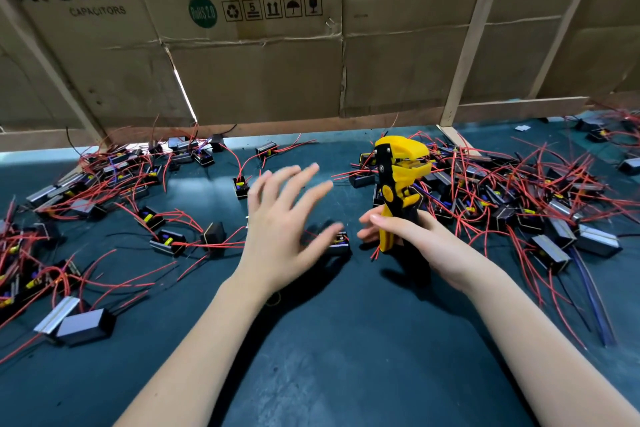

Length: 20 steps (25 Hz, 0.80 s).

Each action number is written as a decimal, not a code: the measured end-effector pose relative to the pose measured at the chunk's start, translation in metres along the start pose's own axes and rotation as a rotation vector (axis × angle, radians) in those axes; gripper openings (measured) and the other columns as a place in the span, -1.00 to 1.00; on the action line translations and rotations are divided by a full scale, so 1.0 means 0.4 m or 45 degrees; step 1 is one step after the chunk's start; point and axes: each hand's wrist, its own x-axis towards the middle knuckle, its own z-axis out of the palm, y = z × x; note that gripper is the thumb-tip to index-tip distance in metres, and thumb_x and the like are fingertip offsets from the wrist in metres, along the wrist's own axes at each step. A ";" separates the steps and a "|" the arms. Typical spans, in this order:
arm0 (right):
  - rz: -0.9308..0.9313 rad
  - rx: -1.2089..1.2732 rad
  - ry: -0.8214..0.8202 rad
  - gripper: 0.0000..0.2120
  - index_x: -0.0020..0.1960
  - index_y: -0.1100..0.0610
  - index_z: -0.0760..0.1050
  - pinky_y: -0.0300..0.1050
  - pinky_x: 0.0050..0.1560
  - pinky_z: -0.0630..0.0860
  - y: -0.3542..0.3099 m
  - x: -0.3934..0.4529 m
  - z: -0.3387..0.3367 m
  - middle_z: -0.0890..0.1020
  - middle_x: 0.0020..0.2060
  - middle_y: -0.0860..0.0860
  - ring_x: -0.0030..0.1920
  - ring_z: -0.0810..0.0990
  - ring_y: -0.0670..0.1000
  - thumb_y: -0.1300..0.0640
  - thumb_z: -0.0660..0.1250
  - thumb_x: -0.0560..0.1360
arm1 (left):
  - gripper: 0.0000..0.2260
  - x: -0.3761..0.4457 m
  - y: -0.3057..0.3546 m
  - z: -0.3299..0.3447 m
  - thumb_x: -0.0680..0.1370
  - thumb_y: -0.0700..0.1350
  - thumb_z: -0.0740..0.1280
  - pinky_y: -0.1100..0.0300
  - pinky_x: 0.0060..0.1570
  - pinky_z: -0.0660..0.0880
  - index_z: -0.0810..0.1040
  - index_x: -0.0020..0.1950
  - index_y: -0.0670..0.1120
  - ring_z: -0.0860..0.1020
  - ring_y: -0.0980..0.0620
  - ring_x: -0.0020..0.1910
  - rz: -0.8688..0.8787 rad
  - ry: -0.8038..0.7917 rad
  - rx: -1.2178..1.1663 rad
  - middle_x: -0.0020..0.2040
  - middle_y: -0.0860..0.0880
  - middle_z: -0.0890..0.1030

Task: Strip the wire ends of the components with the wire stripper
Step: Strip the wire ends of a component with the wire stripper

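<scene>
Two bare forearms, bare hands [277,236], no sleeves

Our left hand [280,229] hovered flat and open, fingers [304,177] spread and blurred, just left of the wire stripper [398,191]. Our right hand [412,239] gripped the stripper's handles low down, thumb across the front, holding the tool upright with its head above our knuckles. Both bare forearms ran up from the bottom edge, the left one angling in toward the stripper, the right one coming in from its right side, wrist bent inward.
</scene>
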 end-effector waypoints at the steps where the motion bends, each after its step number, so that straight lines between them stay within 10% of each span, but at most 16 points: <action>1: 0.004 -0.009 -0.006 -0.51 0.16 0.19 0.56 0.02 0.24 0.52 -0.001 0.000 0.001 0.71 -0.03 0.11 0.07 0.67 0.05 -0.13 0.43 0.40 | -0.66 0.003 0.001 -0.007 0.54 0.09 0.37 -0.05 0.27 0.29 0.61 0.23 -0.06 0.48 -0.09 0.25 -0.039 0.147 -0.021 0.25 0.00 0.58; 5: 0.030 -0.042 -0.032 -0.49 0.13 0.16 0.59 -0.04 0.25 0.47 0.001 -0.003 -0.001 0.72 -0.03 0.05 0.07 0.66 -0.02 -0.22 0.44 0.39 | -0.75 0.002 0.028 -0.002 0.58 0.09 0.27 0.07 -0.07 0.43 0.58 -0.07 -0.08 0.54 -0.03 -0.14 -0.133 -0.113 -0.255 -0.19 0.05 0.58; 11: -0.081 -0.105 0.336 -0.43 -0.17 0.32 0.54 0.08 -0.05 0.52 0.018 0.021 0.011 0.59 -0.37 0.02 -0.29 0.56 0.03 -0.25 0.45 0.38 | -0.86 -0.005 0.029 0.022 0.52 -0.04 0.45 -0.03 0.01 0.46 0.71 -0.01 -0.08 0.51 -0.05 -0.03 -0.097 -0.307 -0.462 -0.11 0.01 0.62; 15: -0.137 -0.970 0.856 -0.56 -0.26 0.04 0.47 -0.08 -0.24 0.38 0.036 0.020 -0.044 0.53 -0.42 -0.11 -0.30 0.50 0.02 -0.35 0.36 0.35 | -0.86 -0.008 0.053 0.026 0.51 -0.09 0.42 -0.03 0.03 0.48 0.73 0.01 -0.06 0.57 -0.01 -0.01 -0.138 -0.300 -0.624 -0.06 0.03 0.68; 20: -0.087 -1.682 0.859 -0.51 -0.11 0.04 0.49 0.00 0.01 0.30 0.059 0.030 -0.054 0.59 -0.18 0.00 -0.05 0.58 0.14 -0.39 0.32 0.33 | -0.89 -0.006 0.049 0.035 0.49 -0.22 0.47 0.34 -0.03 0.44 0.73 -0.03 -0.06 0.62 0.21 -0.12 -0.407 -0.255 -0.853 -0.14 0.08 0.70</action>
